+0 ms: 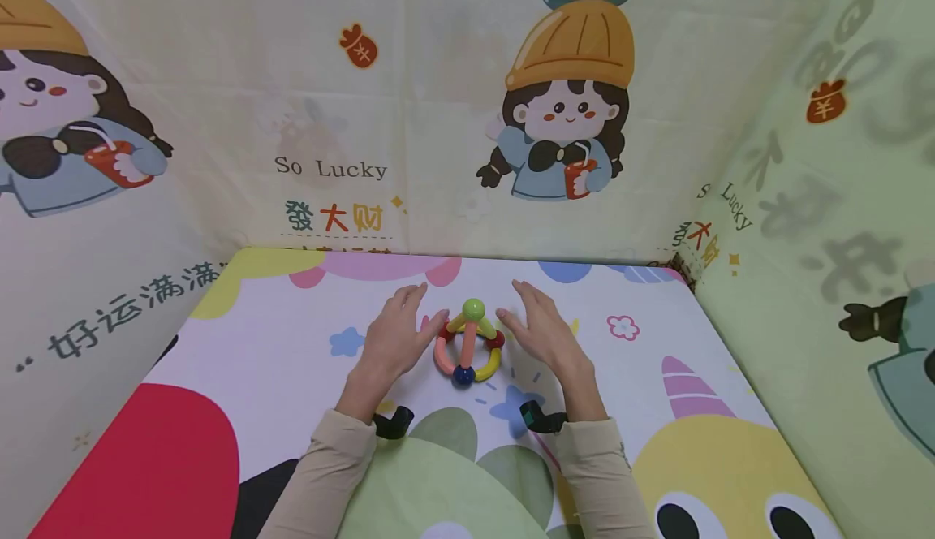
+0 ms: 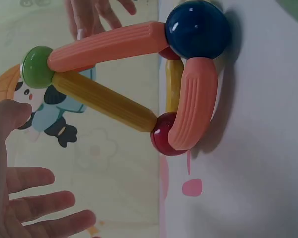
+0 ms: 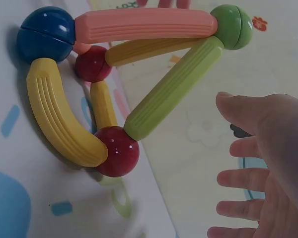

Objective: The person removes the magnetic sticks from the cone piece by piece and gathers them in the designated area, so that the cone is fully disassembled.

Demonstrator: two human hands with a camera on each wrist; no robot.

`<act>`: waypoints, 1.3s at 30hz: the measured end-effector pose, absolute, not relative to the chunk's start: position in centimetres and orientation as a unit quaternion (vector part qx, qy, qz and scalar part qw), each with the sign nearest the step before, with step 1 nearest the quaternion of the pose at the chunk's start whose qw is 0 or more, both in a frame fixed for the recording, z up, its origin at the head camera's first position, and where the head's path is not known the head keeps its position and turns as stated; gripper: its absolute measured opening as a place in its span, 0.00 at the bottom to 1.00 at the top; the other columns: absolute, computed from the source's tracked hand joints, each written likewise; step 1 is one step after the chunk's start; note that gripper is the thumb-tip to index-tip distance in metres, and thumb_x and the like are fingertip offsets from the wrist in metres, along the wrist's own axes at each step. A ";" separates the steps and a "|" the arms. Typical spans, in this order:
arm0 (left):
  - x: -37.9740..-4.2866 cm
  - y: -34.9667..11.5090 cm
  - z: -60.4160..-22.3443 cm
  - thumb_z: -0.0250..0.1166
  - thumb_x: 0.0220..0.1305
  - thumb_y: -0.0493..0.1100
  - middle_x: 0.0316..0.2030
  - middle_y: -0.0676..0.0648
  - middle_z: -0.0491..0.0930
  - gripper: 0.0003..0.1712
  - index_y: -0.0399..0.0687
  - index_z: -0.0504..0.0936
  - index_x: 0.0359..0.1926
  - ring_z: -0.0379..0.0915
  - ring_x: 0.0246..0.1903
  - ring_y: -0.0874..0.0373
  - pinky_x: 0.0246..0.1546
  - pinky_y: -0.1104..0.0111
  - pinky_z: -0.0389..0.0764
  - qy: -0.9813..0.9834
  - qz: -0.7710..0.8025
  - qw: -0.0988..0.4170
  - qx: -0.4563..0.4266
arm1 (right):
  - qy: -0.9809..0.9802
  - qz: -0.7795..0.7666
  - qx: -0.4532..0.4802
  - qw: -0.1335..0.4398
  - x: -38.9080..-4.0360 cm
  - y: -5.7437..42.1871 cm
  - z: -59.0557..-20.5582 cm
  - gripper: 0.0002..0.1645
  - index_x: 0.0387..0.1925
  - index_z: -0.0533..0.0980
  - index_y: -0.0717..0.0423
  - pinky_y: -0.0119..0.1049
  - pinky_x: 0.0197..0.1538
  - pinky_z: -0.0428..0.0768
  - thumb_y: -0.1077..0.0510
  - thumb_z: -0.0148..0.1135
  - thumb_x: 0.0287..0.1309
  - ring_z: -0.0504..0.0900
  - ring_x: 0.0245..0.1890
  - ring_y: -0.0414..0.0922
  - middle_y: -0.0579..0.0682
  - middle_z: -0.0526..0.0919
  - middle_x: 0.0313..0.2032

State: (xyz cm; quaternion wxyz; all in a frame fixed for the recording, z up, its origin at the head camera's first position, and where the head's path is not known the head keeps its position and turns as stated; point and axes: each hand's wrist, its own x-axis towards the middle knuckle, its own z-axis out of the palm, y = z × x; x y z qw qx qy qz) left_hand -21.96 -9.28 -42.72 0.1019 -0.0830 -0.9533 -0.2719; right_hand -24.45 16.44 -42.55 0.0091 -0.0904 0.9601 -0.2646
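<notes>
Left hand (image 1: 395, 334), right hand (image 1: 545, 331): both released, flanking stick-and-ball frame (image 1: 467, 347); 1 green ball (image 1: 473, 309) atop.

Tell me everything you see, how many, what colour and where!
walls: three, pale with prints, back and sides
tabletop: one, white with coloured prints, below the walls
toy: one, multicoloured, on the tabletop
top ball: one, green, toy's peak
front ball: one, blue, toy's base
side balls: two, red, base's left and right
sloping rods: three; pink, yellow, green; under the top ball
base rods: three; one pink, two yellow; between lower balls
wrist pieces: two, black, by the sleeves
sleeves: two, beige, head view's bottom
left hand: one, bare, toy's left
right hand: one, bare, toy's right
</notes>
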 end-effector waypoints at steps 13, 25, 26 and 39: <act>-21.4 -7.5 -43.5 0.59 0.69 0.63 0.59 0.40 0.76 0.38 0.41 0.72 0.68 0.77 0.58 0.46 0.58 0.53 0.79 -0.945 -0.275 0.118 -0.132 | 0.948 -0.283 -0.142 0.018 -24.2 15.6 -42.5 0.36 0.74 0.62 0.47 0.57 0.73 0.64 0.44 0.57 0.69 0.61 0.75 0.54 0.52 0.65 0.74; -21.3 -6.5 -44.2 0.64 0.66 0.59 0.48 0.41 0.78 0.28 0.40 0.77 0.53 0.71 0.29 0.57 0.31 0.67 0.80 -0.928 -0.320 0.126 -0.144 | 0.942 -0.276 -0.191 0.015 -24.1 14.9 -42.5 0.25 0.63 0.74 0.56 0.52 0.71 0.69 0.54 0.58 0.66 0.73 0.67 0.51 0.52 0.78 0.62; -21.3 -6.5 -44.3 0.64 0.66 0.59 0.46 0.41 0.78 0.27 0.40 0.76 0.51 0.70 0.27 0.58 0.29 0.69 0.77 -0.926 -0.324 0.125 -0.147 | 0.942 -0.276 -0.190 0.017 -24.0 14.8 -42.4 0.24 0.62 0.74 0.56 0.52 0.70 0.70 0.55 0.58 0.66 0.74 0.65 0.51 0.52 0.79 0.61; -20.8 -6.0 -44.3 0.63 0.67 0.60 0.32 0.49 0.73 0.23 0.43 0.81 0.40 0.66 0.28 0.62 0.28 0.71 0.73 -0.936 -0.284 0.120 -0.168 | 0.946 -0.257 -0.197 0.013 -24.0 13.9 -42.6 0.17 0.52 0.79 0.58 0.44 0.53 0.82 0.57 0.63 0.62 0.80 0.45 0.50 0.53 0.84 0.48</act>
